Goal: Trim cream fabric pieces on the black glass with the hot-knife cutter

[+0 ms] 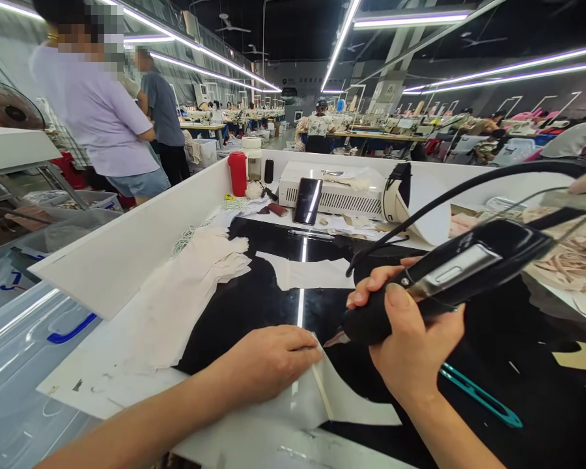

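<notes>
1. Here, your right hand is clamped around a black cutting tool, its cord arcing away toward one o'clock.
2. The tool's tip points at eight o'clock, just beside a pale fabric piece on the black table.
3. Your left hand lies flat, fingers together, pressing that fabric at the tool's nine o'clock.

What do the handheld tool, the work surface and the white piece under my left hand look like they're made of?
Handheld tool in the right hand: likely black plastic, semi-gloss, with a silvery metal-looking plate.
Work surface: glossy black, glass or polished sheet; it mirrors the ceiling lights.
White piece under the left hand: thin, matte, fabric or paper; cannot tell which.
</notes>
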`<state>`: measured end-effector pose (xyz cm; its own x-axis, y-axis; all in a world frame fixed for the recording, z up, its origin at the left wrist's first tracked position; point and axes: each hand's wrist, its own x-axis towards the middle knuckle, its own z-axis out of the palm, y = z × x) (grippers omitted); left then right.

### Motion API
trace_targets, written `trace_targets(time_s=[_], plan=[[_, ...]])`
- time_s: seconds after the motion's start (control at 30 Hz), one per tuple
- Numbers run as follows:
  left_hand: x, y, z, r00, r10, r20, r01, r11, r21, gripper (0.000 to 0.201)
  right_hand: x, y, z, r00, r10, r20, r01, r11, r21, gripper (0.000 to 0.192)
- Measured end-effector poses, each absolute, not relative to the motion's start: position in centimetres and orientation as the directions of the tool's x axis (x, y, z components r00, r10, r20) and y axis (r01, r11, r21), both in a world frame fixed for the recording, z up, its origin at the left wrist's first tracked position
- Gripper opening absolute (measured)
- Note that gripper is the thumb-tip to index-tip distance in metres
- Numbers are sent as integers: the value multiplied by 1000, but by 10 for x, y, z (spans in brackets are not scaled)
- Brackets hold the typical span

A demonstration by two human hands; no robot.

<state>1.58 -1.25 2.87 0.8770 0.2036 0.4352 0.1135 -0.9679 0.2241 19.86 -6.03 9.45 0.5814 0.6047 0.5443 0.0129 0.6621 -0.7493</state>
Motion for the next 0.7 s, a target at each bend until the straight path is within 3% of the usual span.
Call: trace_targets(time_s=[0.43, 0.7], plan=[[15, -11, 30, 882, 184, 434, 105, -974, 201, 26, 196, -66, 89, 563, 617, 550, 23, 653, -757, 30], [12, -8, 30, 900, 145, 411, 102, -987, 125, 25, 201, -71, 89, 576, 596, 559, 32, 668, -744, 34]])
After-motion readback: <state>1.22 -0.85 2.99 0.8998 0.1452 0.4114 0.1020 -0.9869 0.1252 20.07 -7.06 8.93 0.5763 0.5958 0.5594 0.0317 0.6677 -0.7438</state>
